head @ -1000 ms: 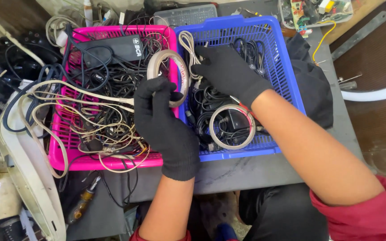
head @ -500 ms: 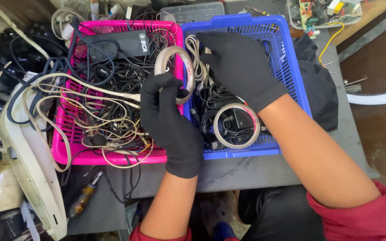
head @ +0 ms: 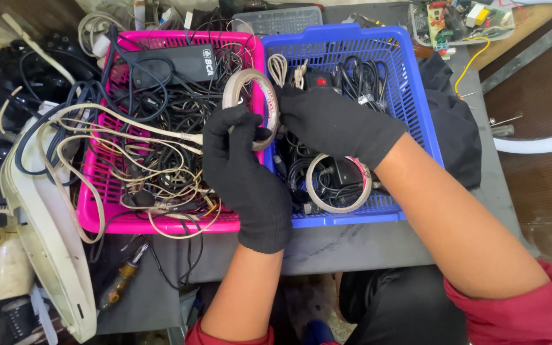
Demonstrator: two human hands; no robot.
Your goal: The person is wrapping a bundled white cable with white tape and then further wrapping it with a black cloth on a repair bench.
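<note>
Gripping the tape roll (head: pixel 251 105) with both gloved hands, my left hand (head: pixel 241 169) clasps its near edge and my right hand (head: pixel 333 121) pinches its right side, above where the pink basket (head: pixel 161 222) and blue basket (head: pixel 416 96) meet.

**Black Gloves, Red Sleeves**

The left hand (head: pixel 247 172) wore a snug black knit fabric glove that ended at the wrist. The right hand (head: pixel 333 121) wore a matching glove. Both forearms were bare below it. Crumpled red fabric sleeves (head: pixel 519 310) were bunched at the elbows. Dark trousers (head: pixel 404 306) covered the legs.
</note>
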